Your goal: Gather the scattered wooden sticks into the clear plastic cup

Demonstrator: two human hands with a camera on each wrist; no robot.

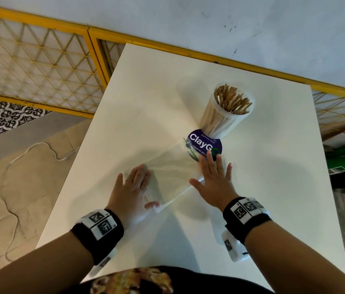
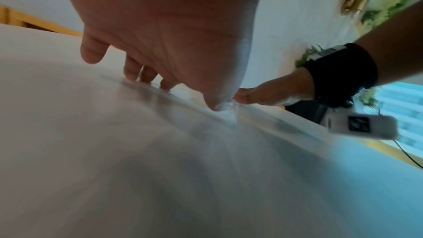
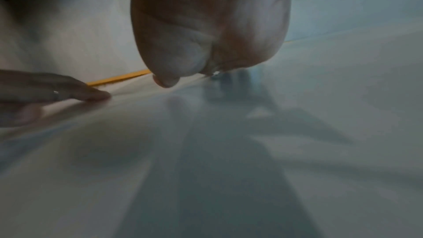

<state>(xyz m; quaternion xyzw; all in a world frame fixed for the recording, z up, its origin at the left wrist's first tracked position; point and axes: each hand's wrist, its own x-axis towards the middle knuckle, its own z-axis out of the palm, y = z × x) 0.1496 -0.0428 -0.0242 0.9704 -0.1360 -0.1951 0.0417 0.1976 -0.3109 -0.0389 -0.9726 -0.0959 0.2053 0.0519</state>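
A clear plastic cup stands upright toward the far right of the white table, packed with wooden sticks. No loose sticks show on the table. A flat clear plastic bag lies in front of the cup. My left hand lies flat on the bag's left edge with straight fingers, the thumb pressing its near corner. My right hand presses flat on its right side, about a hand's length short of the cup. In the wrist views, the left palm and the right palm hover low over the plastic.
A round purple "ClayGo" sticker sits on the table at the cup's base, just beyond my right fingertips. A yellow mesh fence runs along the left and far sides. A thin cable trails on the floor at left.
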